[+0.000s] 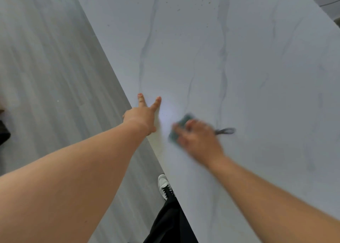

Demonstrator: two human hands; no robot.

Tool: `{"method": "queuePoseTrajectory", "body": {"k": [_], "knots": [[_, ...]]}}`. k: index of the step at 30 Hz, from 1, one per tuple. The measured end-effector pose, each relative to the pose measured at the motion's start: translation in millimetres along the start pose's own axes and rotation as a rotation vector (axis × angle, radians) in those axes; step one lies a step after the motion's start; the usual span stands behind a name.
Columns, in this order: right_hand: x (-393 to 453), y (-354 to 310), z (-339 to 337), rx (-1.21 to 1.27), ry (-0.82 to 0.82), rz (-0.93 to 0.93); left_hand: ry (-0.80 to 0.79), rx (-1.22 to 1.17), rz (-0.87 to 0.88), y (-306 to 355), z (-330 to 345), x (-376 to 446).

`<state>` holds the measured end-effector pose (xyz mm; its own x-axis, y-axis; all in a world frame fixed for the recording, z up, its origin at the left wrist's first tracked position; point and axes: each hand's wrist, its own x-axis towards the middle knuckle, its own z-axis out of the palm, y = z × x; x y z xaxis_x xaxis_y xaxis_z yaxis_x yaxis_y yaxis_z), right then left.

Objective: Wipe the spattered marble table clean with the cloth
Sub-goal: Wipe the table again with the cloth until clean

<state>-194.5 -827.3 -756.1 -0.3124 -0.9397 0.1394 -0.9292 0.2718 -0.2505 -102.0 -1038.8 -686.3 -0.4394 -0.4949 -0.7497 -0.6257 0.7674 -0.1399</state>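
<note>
The white marble table with grey veins fills the right and centre of the view. Small dark spatters dot its far end. My right hand lies flat on a teal cloth near the table's left edge, blurred by motion; a dark loop trails from the cloth to the right. My left hand rests on the table's left edge, two fingers stretched out straight on the marble.
The table's left edge runs diagonally from top centre to bottom centre. Left of it is grey striped floor. A white shoe with black laces and black trousers show below the edge.
</note>
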Motion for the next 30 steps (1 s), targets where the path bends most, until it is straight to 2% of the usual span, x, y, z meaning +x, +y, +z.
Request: {"method": "queuePoseTrajectory", "body": {"k": [3,4,5,6,7,9,10,12,13,14,17,18,19,21,23,24,26,27,28,30], "knots": [[38,71,-17,-0.092,0.146,0.719,0.0,-0.008,-0.012,0,0,-2],[40,65,-14,-0.114,0.191,0.887,-0.005,-0.012,-0.017,0,0,-2],[39,46,-9,-0.146,0.203,0.943,-0.009,-0.013,-0.02,1,1,-2],[33,16,-6,-0.151,0.184,0.856,-0.008,-0.01,-0.022,1,0,-1],[22,-19,-2,-0.131,0.106,0.69,-0.007,-0.009,-0.021,1,-1,-1],[-11,-83,9,-0.098,-0.101,0.205,-0.003,-0.005,-0.029,0,-1,-2],[-24,-95,14,-0.085,-0.151,0.004,-0.007,-0.003,-0.033,0,-1,-3],[-14,-60,16,-0.036,-0.166,-0.244,-0.01,-0.007,-0.025,2,0,-3],[1,-36,16,-0.07,-0.139,-0.248,-0.008,-0.009,-0.021,-1,-1,-2],[17,-10,14,-0.101,-0.078,-0.141,-0.006,-0.012,-0.016,-1,-1,-2],[58,52,-1,-0.124,0.104,0.638,-0.012,-0.03,0.005,-2,-2,-3],[62,46,1,-0.125,0.153,0.828,-0.009,-0.025,0.016,-2,-1,-3],[66,25,5,-0.143,0.162,0.885,-0.009,-0.011,0.031,-4,-2,-4],[61,-38,13,-0.128,0.052,0.682,-0.017,0.04,0.076,-8,-5,-1],[38,-98,24,-0.081,-0.061,0.289,-0.004,0.128,0.127,-17,-19,2],[28,-112,29,-0.065,-0.064,0.157,0.034,0.179,0.179,-25,-31,6],[38,-83,26,-0.076,-0.106,-0.058,0.174,0.229,0.257,-46,-55,19],[51,-59,23,-0.143,-0.128,-0.072,0.233,0.207,0.257,-60,-64,27],[71,-34,21,-0.161,-0.102,0.052,0.278,0.168,0.25,-77,-74,39],[105,17,11,-0.108,0.048,0.648,0.269,0.11,0.192,-100,-85,60]]}}
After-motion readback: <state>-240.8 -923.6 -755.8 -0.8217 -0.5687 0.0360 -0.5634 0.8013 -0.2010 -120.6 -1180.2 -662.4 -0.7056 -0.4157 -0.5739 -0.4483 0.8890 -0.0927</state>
